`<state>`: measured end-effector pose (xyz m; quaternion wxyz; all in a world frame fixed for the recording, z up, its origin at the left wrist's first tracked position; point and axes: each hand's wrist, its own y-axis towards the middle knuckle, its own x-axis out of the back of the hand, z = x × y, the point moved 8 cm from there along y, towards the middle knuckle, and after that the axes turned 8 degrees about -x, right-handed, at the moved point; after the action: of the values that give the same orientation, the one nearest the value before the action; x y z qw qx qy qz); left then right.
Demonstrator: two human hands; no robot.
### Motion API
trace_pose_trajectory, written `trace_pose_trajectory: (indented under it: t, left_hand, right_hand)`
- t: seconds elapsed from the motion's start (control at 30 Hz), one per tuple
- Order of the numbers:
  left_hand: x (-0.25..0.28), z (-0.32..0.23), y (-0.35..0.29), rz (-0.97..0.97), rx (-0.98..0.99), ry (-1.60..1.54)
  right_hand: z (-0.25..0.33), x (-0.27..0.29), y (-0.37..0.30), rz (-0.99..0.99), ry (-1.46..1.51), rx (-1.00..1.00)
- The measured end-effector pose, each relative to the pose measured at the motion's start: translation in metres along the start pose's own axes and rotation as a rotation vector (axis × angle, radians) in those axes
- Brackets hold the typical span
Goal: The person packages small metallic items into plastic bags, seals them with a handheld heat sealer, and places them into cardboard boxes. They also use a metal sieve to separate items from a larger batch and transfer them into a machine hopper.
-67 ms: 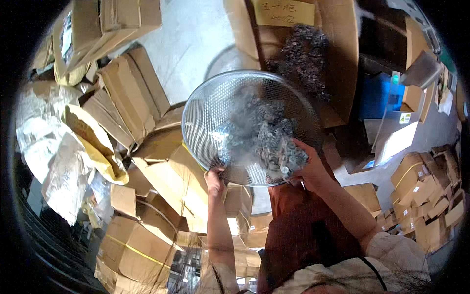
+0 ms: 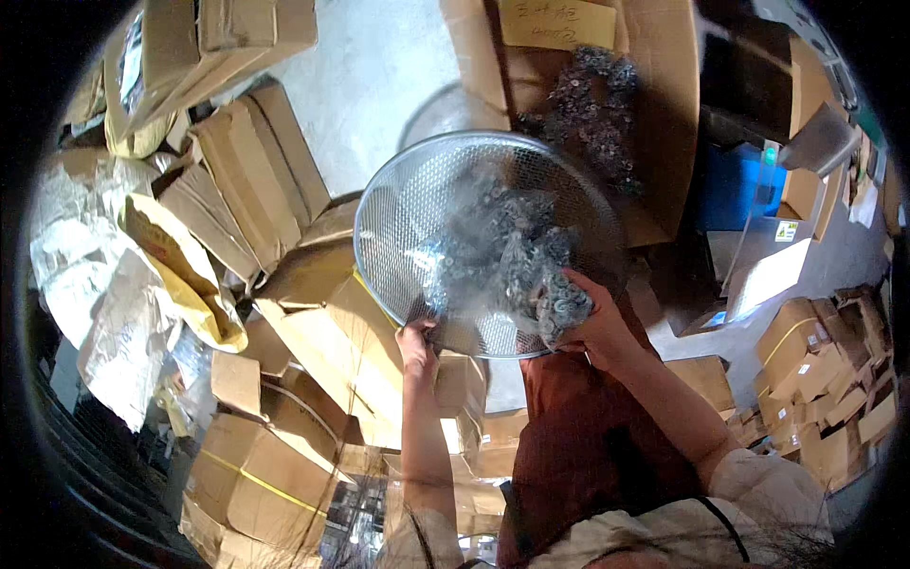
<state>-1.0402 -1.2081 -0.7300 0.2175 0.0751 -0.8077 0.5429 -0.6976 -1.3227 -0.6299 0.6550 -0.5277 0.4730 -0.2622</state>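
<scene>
A round wire-mesh sieve [image 2: 387, 213] is held out in front of me, its rim tilted slightly. My left hand [image 2: 417, 343] is closed round the near left part of that rim. Inside the sieve lies a heap of small grey metal parts [image 2: 517, 211], many of them ring-shaped, partly blurred. My right hand [image 2: 597, 321], over the near right rim, grips what looks like a clear plastic bag [image 2: 545, 294] of the same kind of parts. The bag hangs over the heap, and its mouth cannot be made out.
Beyond the sieve stands an open carton [image 2: 664, 114] with dark small parts [image 2: 597, 109] and a yellowish card [image 2: 557, 24]. Cardboard boxes [image 2: 256, 180] crowd the left, beside a yellow-lined sack [image 2: 175, 270]. A blue bin [image 2: 735, 190] and stacked cartons [image 2: 806, 370] stand right.
Both hands keep their hold. The bag in my right hand has shifted very slightly, and the whole view has moved a little.
</scene>
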Motion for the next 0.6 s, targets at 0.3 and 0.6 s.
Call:
trace_pose_trajectory:
  t: [0.3,0.6]
  left_hand:
    - [0.013,0.032,0.031,0.115,-0.148,-0.141]
    - [0.017,0.035,0.040,0.065,-0.175,-0.126]
  right_hand:
    - [-0.036,-0.004,0.002,0.107,-0.502,0.282]
    - [-0.032,-0.007,-0.012,-0.004,-0.527,0.066]
